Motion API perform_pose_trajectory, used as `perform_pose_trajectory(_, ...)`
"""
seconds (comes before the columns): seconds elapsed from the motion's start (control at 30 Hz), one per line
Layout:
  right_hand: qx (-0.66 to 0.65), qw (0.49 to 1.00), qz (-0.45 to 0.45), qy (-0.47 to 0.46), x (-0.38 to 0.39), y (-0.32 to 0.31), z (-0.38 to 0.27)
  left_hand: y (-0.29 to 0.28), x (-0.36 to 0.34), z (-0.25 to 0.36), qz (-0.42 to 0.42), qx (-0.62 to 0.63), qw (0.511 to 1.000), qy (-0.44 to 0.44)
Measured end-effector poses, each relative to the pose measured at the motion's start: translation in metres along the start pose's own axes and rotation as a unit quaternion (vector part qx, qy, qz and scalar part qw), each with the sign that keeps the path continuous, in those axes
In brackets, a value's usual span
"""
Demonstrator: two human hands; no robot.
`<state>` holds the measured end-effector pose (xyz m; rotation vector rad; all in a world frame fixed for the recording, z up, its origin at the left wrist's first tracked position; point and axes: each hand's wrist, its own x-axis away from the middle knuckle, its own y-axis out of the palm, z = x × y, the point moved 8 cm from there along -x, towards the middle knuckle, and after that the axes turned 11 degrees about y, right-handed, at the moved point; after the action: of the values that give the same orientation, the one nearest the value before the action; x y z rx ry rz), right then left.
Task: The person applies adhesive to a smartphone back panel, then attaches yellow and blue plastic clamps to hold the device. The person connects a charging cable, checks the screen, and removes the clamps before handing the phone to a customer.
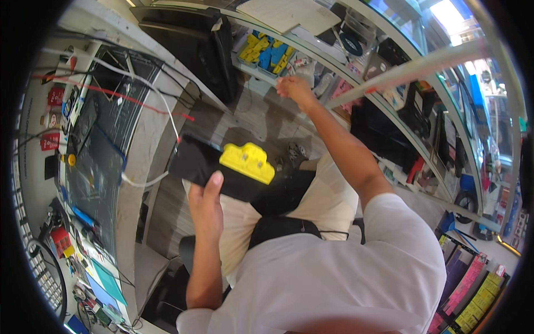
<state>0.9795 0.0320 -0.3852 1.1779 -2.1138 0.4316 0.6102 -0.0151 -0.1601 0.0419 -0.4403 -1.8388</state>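
Observation:
My left hand (208,207) grips a flat black rectangular device (192,161), thumb on top and the other fingers hidden beneath. Clamped along the device's far right edge is a yellow plastic spring clip (247,161). A white cable (167,106) reaches the device's left end, and another pale loop hangs by its lower left corner. My right arm stretches far forward and right. At its end my right hand (295,92) has loosely bent fingers, slightly apart, with nothing visible in them. Just beyond it, a tray (276,71) on the shelf holds several yellow and blue clips.
A cluttered workbench (100,161) with a dark mat, cables and tools runs along the left. Glass shelving (384,94) with boxes and parts curves around the right. A dark flat panel (189,50) leans at the far left. Packs of coloured boxes (464,284) stand at lower right.

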Motion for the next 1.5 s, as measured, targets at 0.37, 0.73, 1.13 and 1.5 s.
perform_pose_trajectory(0.37, 0.679, 0.614, 0.06, -0.399, -0.169, 0.047, -0.088, -0.037, 0.002, -0.025, 0.102, -0.062, 0.992, -0.042)
perform_pose_trajectory(0.73, 0.096, 0.967, 0.032, -0.233, 0.003, 0.013, -0.085, -0.019, -0.045, 0.025, 0.194, 0.112, 0.974, 0.022)
perform_pose_trajectory(1.13, -0.37, 0.88, -0.296, -0.011, 0.29, 0.115, -0.004, 0.034, -0.01, 0.061, 0.141, 0.187, 0.962, 0.14)
perform_pose_trajectory(1.5, -0.34, 0.892, -0.275, -0.118, 0.365, 0.122, -0.026, 0.038, 0.054, 0.08, 0.095, 0.203, 0.952, 0.21)
